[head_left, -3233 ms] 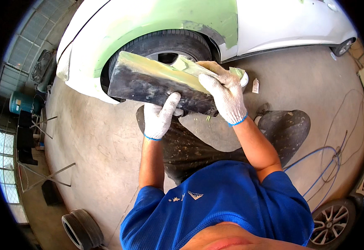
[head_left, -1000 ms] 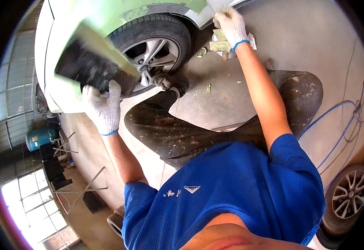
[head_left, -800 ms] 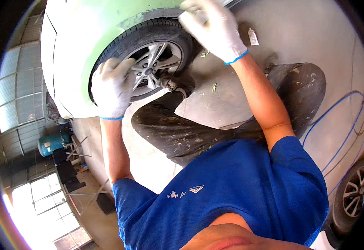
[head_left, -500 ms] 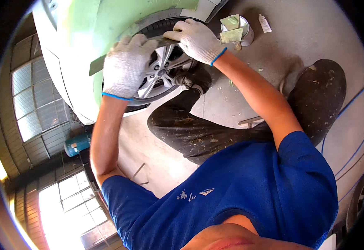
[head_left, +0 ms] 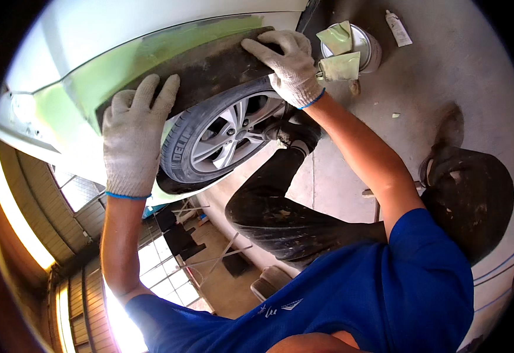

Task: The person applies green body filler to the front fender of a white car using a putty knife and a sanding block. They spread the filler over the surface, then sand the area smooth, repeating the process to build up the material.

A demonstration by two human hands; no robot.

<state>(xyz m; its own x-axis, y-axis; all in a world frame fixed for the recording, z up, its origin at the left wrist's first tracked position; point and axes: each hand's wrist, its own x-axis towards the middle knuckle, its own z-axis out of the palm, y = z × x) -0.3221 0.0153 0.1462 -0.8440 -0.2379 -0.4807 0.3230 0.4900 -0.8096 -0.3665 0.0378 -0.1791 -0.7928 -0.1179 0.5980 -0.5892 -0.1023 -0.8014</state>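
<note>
A long dark flexible strip (head_left: 207, 70) is held across the car's wheel arch, above the wheel (head_left: 230, 136). My left hand (head_left: 132, 138), in a white knit glove with a blue cuff, grips the strip's left end, fingers spread over its face. At the right end my right hand (head_left: 295, 67), gloved alike, holds it with the index finger stretched along the face. Both thumbs are partly hidden. Around and behind the strip, the white car body (head_left: 116, 29) bears pale green filler (head_left: 72, 97).
A round can (head_left: 374, 50) stands on the floor at upper right, with green-smeared spreader plates (head_left: 339, 66) on top. Beside it lies a white tube (head_left: 398, 28). My bent legs (head_left: 280, 217) are close to the wheel. Hoses (head_left: 501, 267) run along the floor at right.
The strip has turned from nearly edge-on to showing its broad dark face. My left hand has moved left and my right hand slightly right, so they are farther apart. The view has shifted.
</note>
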